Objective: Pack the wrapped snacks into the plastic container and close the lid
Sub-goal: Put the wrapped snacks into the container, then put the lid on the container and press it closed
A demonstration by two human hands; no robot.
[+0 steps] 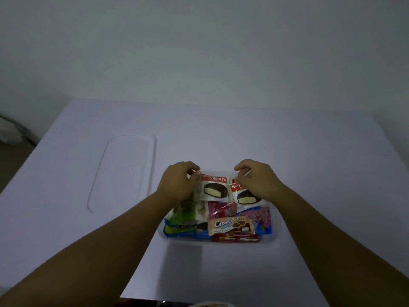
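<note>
Red bar wrappers (235,237) line the near wall of the clear container (275,231) on the tabletop (309,162). Farther in, the left hand (177,185) and right hand (257,181) each pinch a Choco Pie pack's (213,189) far edge. Beyond, leftward, lies the lid (126,171).

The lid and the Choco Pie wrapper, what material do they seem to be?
The lid looks like clear, smooth plastic: the table shows through it. The Choco Pie wrapper seems glossy printed plastic film, judging by its crimped edges.

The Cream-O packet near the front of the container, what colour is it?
The Cream-O packet is tan-brown with white lettering, seen in the head view.
</note>
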